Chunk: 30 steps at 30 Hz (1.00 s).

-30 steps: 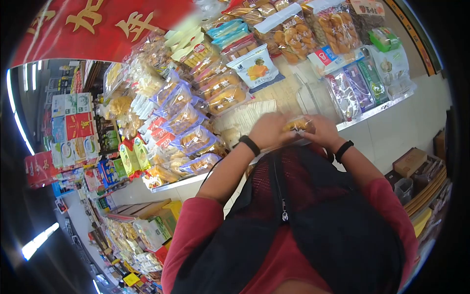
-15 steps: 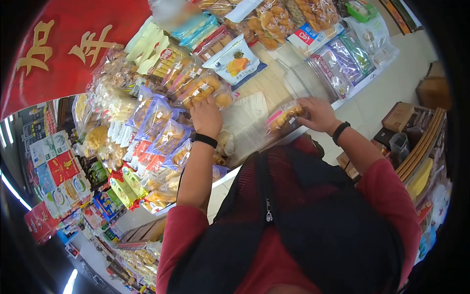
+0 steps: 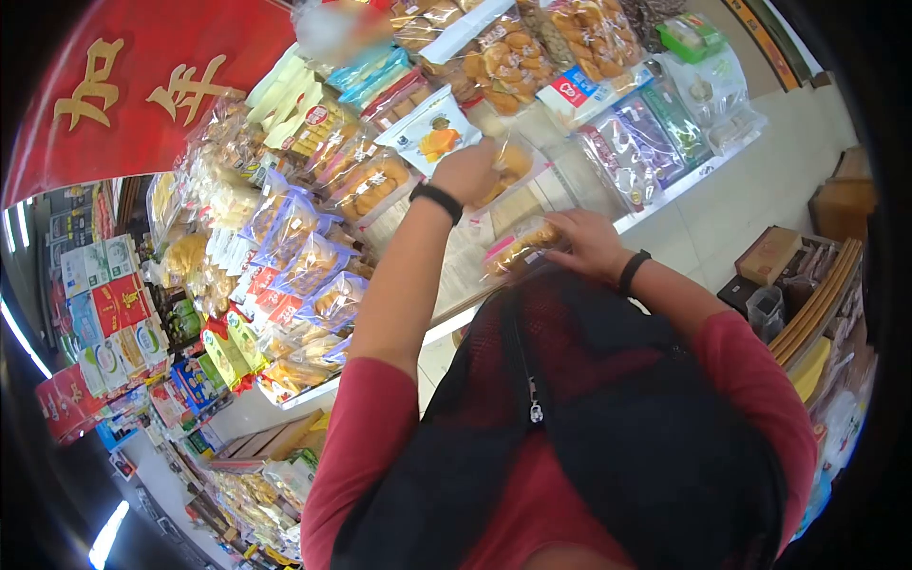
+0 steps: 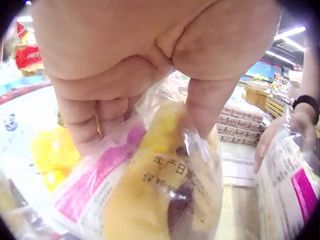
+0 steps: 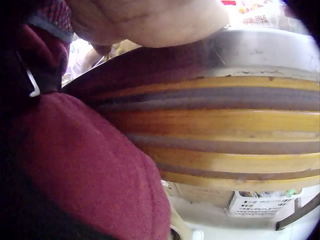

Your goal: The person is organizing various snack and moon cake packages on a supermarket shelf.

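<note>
In the head view my left hand (image 3: 472, 171) reaches up to the display and grips a clear bag of yellow pastries (image 3: 510, 163). The left wrist view shows this bag (image 4: 160, 185) close up, with a pink label and printed text, pinched between the thumb and fingers of my left hand (image 4: 145, 125). My right hand (image 3: 581, 242) is lower, near my chest, and holds a second pastry bag (image 3: 518, 251) over the wooden shelf top. The same hand (image 4: 280, 135) and its bag (image 4: 292, 187) appear at the right of the left wrist view. In the right wrist view only the palm (image 5: 145, 20) shows.
Packed snack bags cover the sloped display, among them a white pouch with a fruit picture (image 3: 432, 131). A red banner with gold characters (image 3: 142, 85) hangs at the upper left. The shelf's white front edge (image 3: 665, 195) runs right. Cardboard boxes (image 3: 769, 252) and a wooden rack (image 3: 817, 304) stand on the floor.
My left hand left the purple-edged packets, moved up and right, and took hold of a pastry bag. My right hand drew its bag slightly down toward my chest.
</note>
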Each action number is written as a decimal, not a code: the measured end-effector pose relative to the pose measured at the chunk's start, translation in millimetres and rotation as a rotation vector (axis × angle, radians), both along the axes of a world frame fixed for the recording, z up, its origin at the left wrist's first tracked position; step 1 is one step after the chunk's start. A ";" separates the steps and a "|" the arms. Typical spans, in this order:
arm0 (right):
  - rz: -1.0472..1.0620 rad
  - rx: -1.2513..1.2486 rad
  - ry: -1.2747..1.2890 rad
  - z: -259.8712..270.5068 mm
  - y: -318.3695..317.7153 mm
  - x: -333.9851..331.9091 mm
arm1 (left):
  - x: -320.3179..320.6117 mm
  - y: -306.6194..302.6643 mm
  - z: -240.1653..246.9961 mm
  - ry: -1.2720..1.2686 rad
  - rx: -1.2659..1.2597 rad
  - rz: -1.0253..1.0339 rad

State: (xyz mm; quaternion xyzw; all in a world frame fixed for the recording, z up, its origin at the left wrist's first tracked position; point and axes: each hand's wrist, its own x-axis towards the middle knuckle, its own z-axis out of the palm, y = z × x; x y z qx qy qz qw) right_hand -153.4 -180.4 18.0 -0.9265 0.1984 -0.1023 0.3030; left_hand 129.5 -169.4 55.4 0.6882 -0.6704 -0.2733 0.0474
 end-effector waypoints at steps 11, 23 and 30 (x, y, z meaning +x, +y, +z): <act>0.024 0.041 0.025 -25.5 -5.5 -3.6 | -13.2 -29.9 25.9 0.146 -0.420 0.108; 0.012 -0.010 0.012 -29.1 -5.6 -0.6 | 128.5 92.5 -10.8 -0.760 0.000 0.433; -0.005 -0.027 -0.014 -26.7 -3.9 -0.3 | 98.2 101.7 -4.5 -0.658 0.110 0.458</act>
